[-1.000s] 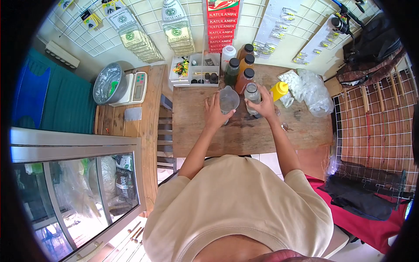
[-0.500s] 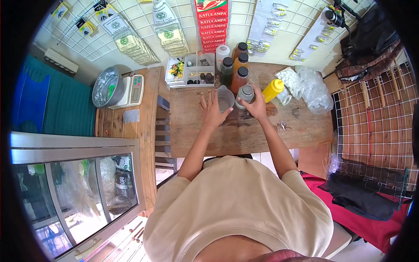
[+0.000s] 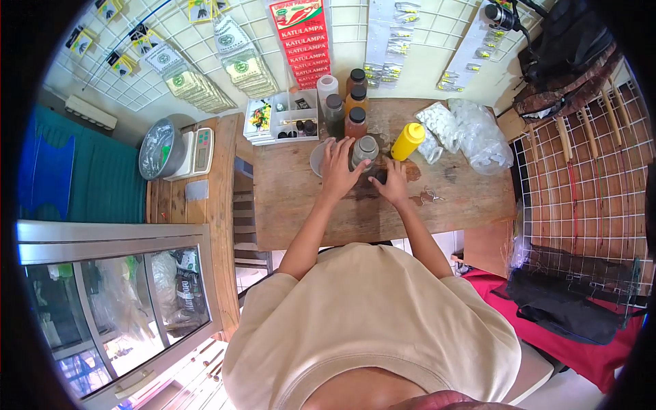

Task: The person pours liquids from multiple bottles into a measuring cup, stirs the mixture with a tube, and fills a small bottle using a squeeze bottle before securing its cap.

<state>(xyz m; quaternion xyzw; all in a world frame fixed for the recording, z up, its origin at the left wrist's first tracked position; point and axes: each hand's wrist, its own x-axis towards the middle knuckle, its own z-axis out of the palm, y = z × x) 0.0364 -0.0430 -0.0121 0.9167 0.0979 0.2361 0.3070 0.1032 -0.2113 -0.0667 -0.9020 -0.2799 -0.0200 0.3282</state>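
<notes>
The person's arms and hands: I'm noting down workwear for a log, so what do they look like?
The left hand and right hand are bare, with no gloves and no rings or watch that I can make out. The forearms are uncovered too. The short sleeves are plain beige, part of a matching T-shirt, with no visible print.

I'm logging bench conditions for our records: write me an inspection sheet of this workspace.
Surface: brown wooden table, dark stains near the right hand.
Job's things: clear cylindrical bottle, upright; round translucent cup, partly hidden by the left hand.
Clutter: yellow plastic squeeze bottle; white compartmented box; clear plastic bag.
Hands: left beside the bottle, right at a small dark object; grips unclear.
Cables: nothing seen.
Surroundings: red printed packets hanging behind the table.
</notes>
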